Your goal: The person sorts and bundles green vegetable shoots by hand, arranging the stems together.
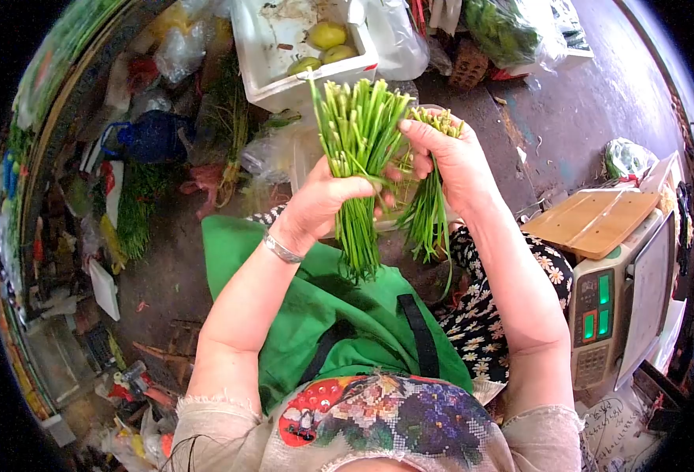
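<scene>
Nearest, a beige shirt with a flowered, beaded-looking front is seen, and beyond it the lap is covered by a green cloth with dark straps. Black trousers with a daisy print are partly exposed at the right.

Above the lap, a larger bunch of long, thin green stalks is held in the left hand, its thicker pale ends pointed away from the body. The grip is closed around the middle of the bunch, with the thumb laid across the front. A metal band is worn on the left wrist. A smaller bunch of similar stalks is pinched near its top by the thumb and fingers of the right hand, and its thin ends hang down. The two bunches are held close beside each other; whether they touch is unclear.

At the right, a scale with lit green displays is seen, with a tan board at its far end. Under and behind the hands, a pale clear tub is partly hidden. To the left, loose greens are laid on the dark floor, near a blue object.

Farther off, yellow-green fruits are held in a white box. At the upper right, leafy greens are partly wrapped in clear plastic.
</scene>
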